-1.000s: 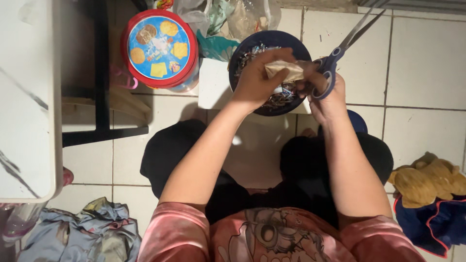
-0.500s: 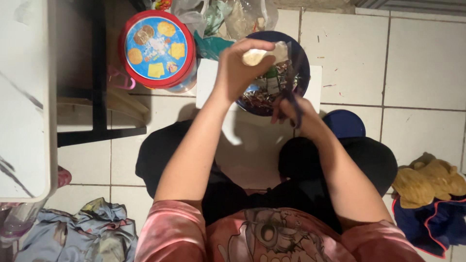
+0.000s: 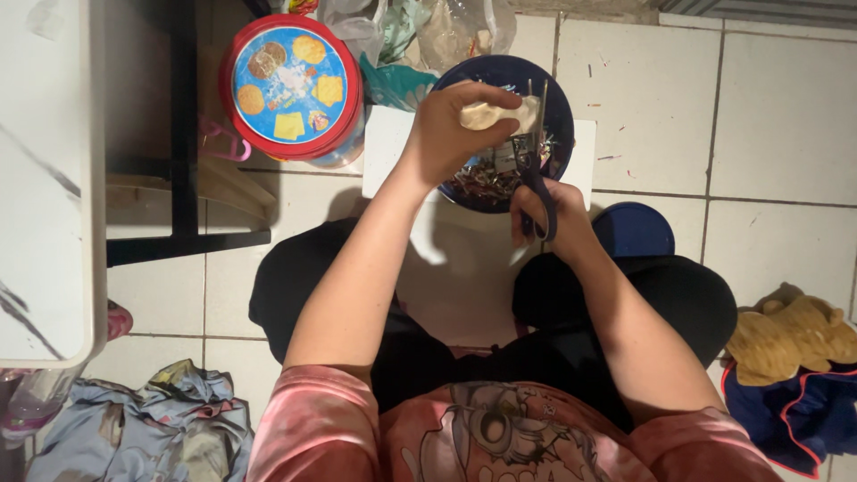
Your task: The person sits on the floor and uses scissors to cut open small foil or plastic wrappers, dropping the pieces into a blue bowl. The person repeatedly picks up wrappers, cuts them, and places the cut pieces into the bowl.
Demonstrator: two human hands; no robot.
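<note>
A seated person works over a dark blue bowl (image 3: 558,107) on a tiled floor (image 3: 768,116); the left hand (image 3: 446,134) has its grip closed around a pale, crumpled packet (image 3: 500,113) held above the bowl; the right hand (image 3: 544,210) has its fingers through the blue handles of a pair of scissors (image 3: 533,161), the blades pointing up and away, nearly closed beside the packet's right end; the bowl holds a heap of small shiny scraps (image 3: 486,178) and sits on a flat white board (image 3: 384,152); just left of it stands a round tin (image 3: 292,85) with a red rim and a blue lid pictured with biscuits; clear plastic bags (image 3: 420,27) crowd the floor behind the bowl; a round blue lid (image 3: 636,230) lies by the right knee; a white table (image 3: 45,178) fills the left edge, a black frame (image 3: 187,134) beside it; crumpled cloth (image 3: 161,419) lies at lower left, yellow and navy fabric (image 3: 786,348) at far right.
</note>
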